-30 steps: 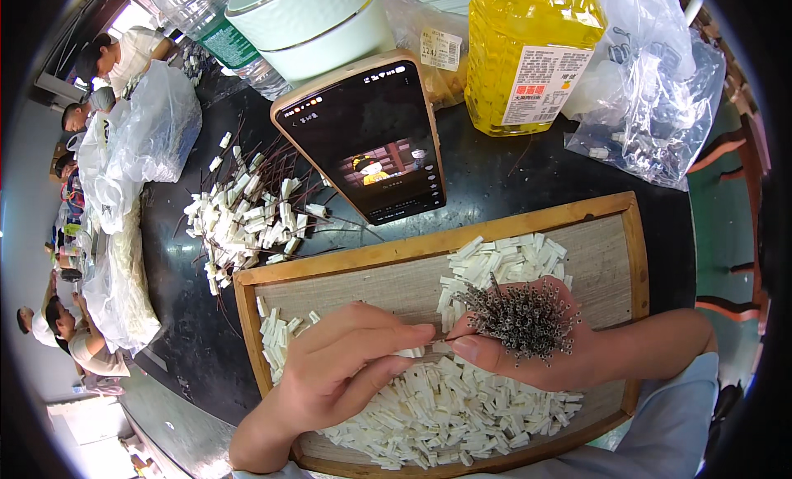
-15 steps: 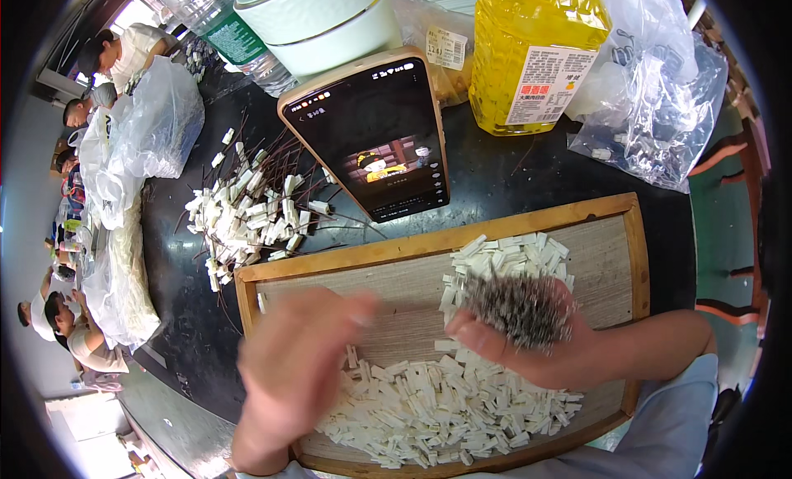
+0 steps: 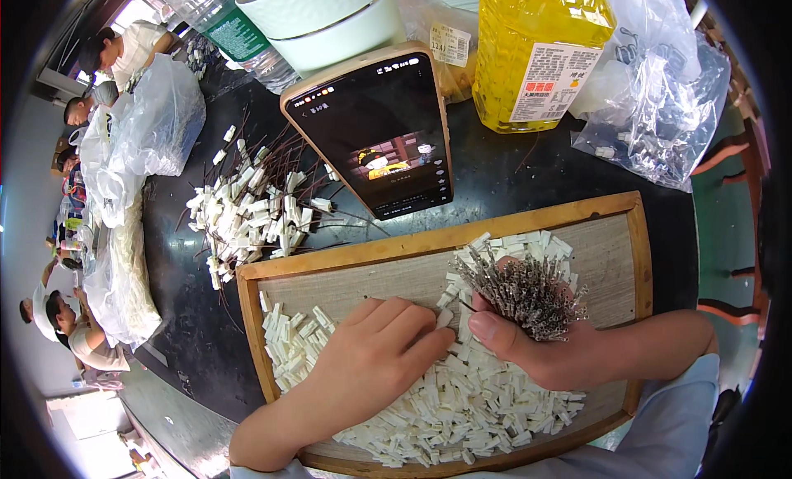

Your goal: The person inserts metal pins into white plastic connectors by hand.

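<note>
My right hand (image 3: 549, 355) is closed around a thick bundle of thin wires (image 3: 528, 297), whose metal terminal ends point up and fan out. My left hand (image 3: 371, 355) has come up beside the right thumb. Its fingertips pinch a small white connector housing (image 3: 445, 317) close to one wire end that sticks out by the thumb. Whether that wire sits inside the housing I cannot tell. Beneath both hands, a wooden-framed tray (image 3: 355, 259) holds a wide heap of loose white housings (image 3: 462, 405). The palm side of my left hand is hidden.
Beyond the tray's left corner lies a pile of white housings on dark wires (image 3: 252, 211). A phone (image 3: 375, 141) leans against a pale green container (image 3: 330, 25). A yellow bottle (image 3: 536, 58) and clear plastic bags (image 3: 660, 91) stand behind. Other people (image 3: 132, 54) sit at far left.
My left hand, blurred over the tray's left part before, has moved right to the right thumb and now pinches a housing. The right hand with the wire bundle has barely moved.
</note>
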Tool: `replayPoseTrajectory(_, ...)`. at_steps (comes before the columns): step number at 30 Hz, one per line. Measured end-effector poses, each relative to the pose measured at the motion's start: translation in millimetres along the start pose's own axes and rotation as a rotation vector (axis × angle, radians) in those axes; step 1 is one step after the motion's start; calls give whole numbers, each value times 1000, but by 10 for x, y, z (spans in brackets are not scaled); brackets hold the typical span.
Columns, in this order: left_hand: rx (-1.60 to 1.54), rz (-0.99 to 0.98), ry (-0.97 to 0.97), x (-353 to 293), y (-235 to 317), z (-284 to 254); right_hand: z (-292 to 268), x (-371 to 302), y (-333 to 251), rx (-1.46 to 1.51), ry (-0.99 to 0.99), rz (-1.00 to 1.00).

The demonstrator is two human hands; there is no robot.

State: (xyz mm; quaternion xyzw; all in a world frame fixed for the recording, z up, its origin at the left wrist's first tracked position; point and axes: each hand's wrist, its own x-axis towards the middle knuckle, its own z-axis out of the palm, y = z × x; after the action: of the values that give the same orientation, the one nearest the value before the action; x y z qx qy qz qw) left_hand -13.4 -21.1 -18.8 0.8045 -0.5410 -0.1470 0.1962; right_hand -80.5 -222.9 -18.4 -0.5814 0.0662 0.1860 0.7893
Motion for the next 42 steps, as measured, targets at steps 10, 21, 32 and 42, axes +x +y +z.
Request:
replayPoseTrajectory(10,-535,-231,373,-75,-53,-188,-25,0,-44,-63,21,50)
replayPoseTrajectory(21,-477,-33,382,36,-38,-160,-23,4,-36,-138,-51,-18)
replayPoseTrajectory(32,-860,-69,438,-46,-90,-154,-32,1,15,-159,-28,-107)
replayPoseTrajectory(42,-689,-28,443,-9,-114,-139,-40,2,-27,-235,-48,-122)
